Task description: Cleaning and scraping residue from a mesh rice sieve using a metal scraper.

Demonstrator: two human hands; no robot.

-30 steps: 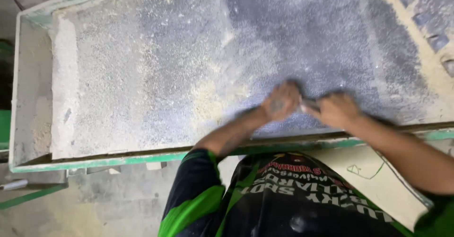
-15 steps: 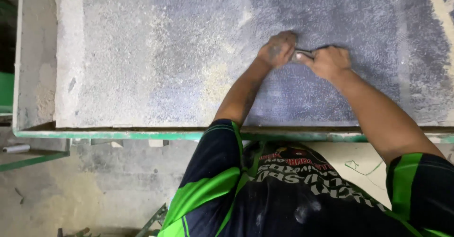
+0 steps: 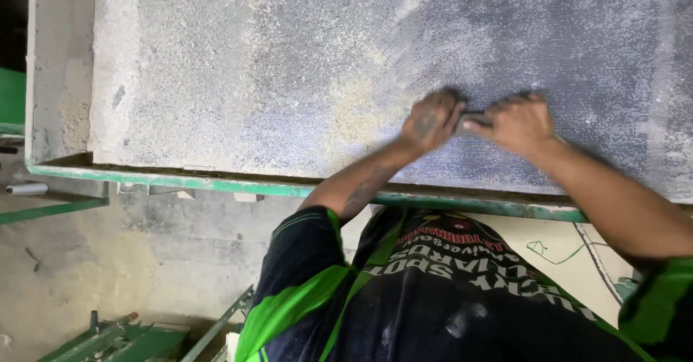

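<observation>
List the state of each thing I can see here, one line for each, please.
Left hand: closed on one end of a small grey tool, pressed on the sheet.
Right hand: closed on the other end.
Small grey tool: mostly hidden between the hands.
Grey mesh sheet: flat, dusted with pale powder.
Green frame: paint worn.

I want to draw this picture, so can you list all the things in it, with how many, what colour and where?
Dusty slab: one, grey with pale powder, fills the top.
Frame: one, green metal, along the slab's near edge.
Small tool: one, grey, blurred, between the hands.
Floor: grey concrete, lower left.
Metal parts: several, green, bottom left.
Shirt: one, black and green, bottom.
Left hand: dusty, on the slab, gripping the tool.
Right hand: dusty, gripping the tool's other end.
</observation>
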